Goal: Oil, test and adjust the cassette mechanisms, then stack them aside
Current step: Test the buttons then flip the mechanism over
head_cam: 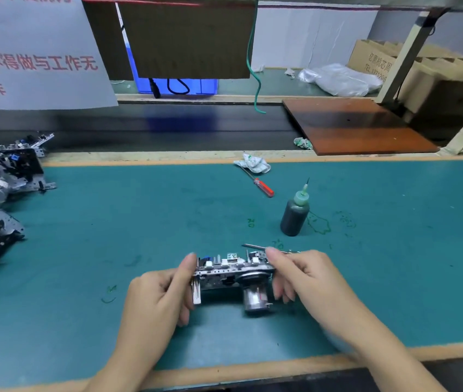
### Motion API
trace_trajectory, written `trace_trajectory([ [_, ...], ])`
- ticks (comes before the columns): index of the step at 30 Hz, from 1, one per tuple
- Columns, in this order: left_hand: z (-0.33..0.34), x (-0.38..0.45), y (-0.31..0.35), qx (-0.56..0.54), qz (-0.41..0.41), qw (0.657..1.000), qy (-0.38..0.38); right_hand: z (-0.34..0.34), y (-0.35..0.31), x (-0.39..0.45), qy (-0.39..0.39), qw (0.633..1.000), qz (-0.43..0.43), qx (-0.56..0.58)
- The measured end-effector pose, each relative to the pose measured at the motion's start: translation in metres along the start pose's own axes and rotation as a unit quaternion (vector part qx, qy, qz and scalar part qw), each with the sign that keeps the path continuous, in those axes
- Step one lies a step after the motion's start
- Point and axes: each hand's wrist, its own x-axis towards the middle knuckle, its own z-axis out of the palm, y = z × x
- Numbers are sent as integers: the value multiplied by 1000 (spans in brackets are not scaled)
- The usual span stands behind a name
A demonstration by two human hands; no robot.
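Observation:
A metal cassette mechanism (224, 274) with a round motor underneath is held above the green mat, tilted on edge. My left hand (159, 292) grips its left end, thumb on top. My right hand (301, 275) grips its right end, fingers curled under the motor side, and also holds a thin metal tool (255, 247) that pokes out past the thumb. A dark oil bottle (294, 213) with a green needle cap stands upright just beyond the mechanism. Several other mechanisms (1, 179) lie piled at the left edge of the table.
A red-handled screwdriver (262, 186) and a crumpled cloth (253, 163) lie on the green mat (111, 222) behind the bottle. A black conveyor belt (168, 128) runs along the far side with a brown board (357, 125) on it. Cardboard boxes (380, 60) stand at the back right.

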Motion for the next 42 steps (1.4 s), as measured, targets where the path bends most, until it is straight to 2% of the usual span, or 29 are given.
trace_trajectory([
  [3, 2, 6, 3, -35, -47, 998, -6, 2, -3, 8, 1, 999, 29, -32],
  [7, -1, 12, 5, 0, -53, 998, -23, -4, -3, 10, -28, 997, 25, -71],
  [9, -6, 10, 3, 106, -36, 994, -13, -9, -5, 7, -30, 989, 13, -141],
  [11, -11, 9, 3, 243, 14, 969, 43, -18, -5, 7, -19, 973, -4, -228],
  [12, -13, 10, 5, 258, 49, 962, 71, -22, -4, 7, -10, 970, -21, -242],
  [14, -14, 12, 12, 194, 117, 972, 68, -26, -2, 10, -28, 983, -51, -173],
  [17, -11, 20, 20, 122, 198, 972, -18, -13, 2, 13, -100, 992, -81, -21],
  [20, -3, 29, 26, 76, 194, 972, -111, -4, 4, 19, -94, 990, -90, 58],
  [23, 6, 32, 25, 61, 185, 971, -138, -1, 4, 20, -81, 988, -81, 100],
  [33, 13, 34, 17, 16, 190, 968, -163, -5, 0, 15, -68, 991, -87, 73],
  [36, 12, 31, 15, 11, 193, 969, -155, -7, 1, 11, -75, 992, -101, 8],
  [39, 13, 31, 16, 3, 192, 970, -151, -8, 9, 2, 22, 982, -141, -120],
  [42, 14, 31, 17, 0, 186, 972, -145, -2, 22, -7, 106, 947, -202, -226],
])
